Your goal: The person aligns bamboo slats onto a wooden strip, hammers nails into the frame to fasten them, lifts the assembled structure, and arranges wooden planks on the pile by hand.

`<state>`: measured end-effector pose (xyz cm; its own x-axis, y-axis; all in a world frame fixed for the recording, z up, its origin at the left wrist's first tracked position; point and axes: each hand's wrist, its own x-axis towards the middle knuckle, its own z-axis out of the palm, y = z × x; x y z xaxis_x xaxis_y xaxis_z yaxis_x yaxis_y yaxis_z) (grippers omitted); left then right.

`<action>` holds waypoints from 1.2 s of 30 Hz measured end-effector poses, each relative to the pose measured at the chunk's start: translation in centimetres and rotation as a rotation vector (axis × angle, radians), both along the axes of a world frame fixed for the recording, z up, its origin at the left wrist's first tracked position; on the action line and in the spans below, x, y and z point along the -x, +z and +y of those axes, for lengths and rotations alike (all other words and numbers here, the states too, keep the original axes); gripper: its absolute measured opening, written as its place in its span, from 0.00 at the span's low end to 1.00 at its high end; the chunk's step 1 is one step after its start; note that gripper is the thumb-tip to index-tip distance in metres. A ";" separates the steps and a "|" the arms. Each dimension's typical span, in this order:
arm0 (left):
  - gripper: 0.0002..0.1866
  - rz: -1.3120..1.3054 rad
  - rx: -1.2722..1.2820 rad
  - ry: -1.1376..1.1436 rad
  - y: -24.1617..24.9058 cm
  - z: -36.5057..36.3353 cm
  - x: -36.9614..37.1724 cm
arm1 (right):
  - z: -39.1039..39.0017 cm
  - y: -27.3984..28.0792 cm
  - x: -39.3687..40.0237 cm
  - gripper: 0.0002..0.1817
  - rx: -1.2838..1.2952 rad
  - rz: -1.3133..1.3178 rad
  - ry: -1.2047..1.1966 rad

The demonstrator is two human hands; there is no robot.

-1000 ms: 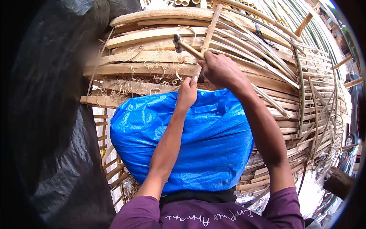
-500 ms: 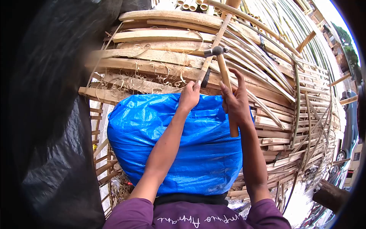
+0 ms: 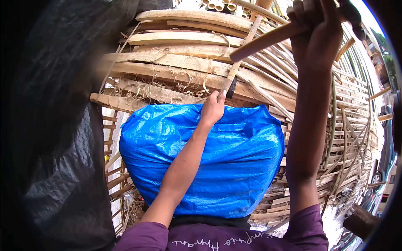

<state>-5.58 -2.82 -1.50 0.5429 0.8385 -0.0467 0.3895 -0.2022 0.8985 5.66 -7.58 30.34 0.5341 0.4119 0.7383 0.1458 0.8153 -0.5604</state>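
Note:
A hammer [image 3: 272, 41] with a wooden handle is raised at the upper right, and my right hand [image 3: 314, 33] is wrapped round it near its dark head. My left hand [image 3: 213, 108] pinches the lower end of a narrow wooden strip [image 3: 252, 35], which slants up and to the right across the stacked wood. Beside the strip, just above my left hand, is a small black object [image 3: 231, 88]. Blue plastic sheeting [image 3: 209, 167] covers my lap beneath my left forearm.
Long wooden planks [image 3: 167, 58] with curled shavings lie ahead. Black plastic sheeting [image 3: 63, 146] hangs at the left. Thin bamboo strips [image 3: 272, 67] and a slatted rack stretch to the right. A thick log end [image 3: 361, 221] juts in at the lower right.
My right hand has lifted the hammer up and to the right, and its handle now points left. My left hand still holds the strip, slightly farther right in view.

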 end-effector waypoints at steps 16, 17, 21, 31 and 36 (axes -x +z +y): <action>0.18 0.011 0.049 -0.031 0.8 -0.4 0.2 | 11.3 -15.7 0.0 0.11 0.283 -0.249 -0.301; 0.18 0.021 0.077 -0.031 0.8 -0.4 0.3 | 11.3 -16.0 -0.4 0.10 0.288 -0.188 -0.246; 0.19 0.003 0.088 -0.003 0.7 -0.6 0.3 | 9.8 -16.3 -0.7 0.19 0.293 0.027 -0.222; 0.20 -0.029 0.076 0.021 0.3 -0.3 0.0 | -0.3 -20.5 -2.4 0.15 0.147 0.455 -0.074; 0.20 -0.011 0.026 0.045 -0.4 -0.1 -0.3 | -0.5 -20.1 -1.9 0.15 0.051 0.586 -0.163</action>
<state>-5.30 -2.96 -1.89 0.5050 0.8609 -0.0625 0.3876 -0.1615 0.9076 7.55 -8.11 10.20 0.9049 0.3174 0.2836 -0.0779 0.7785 -0.6228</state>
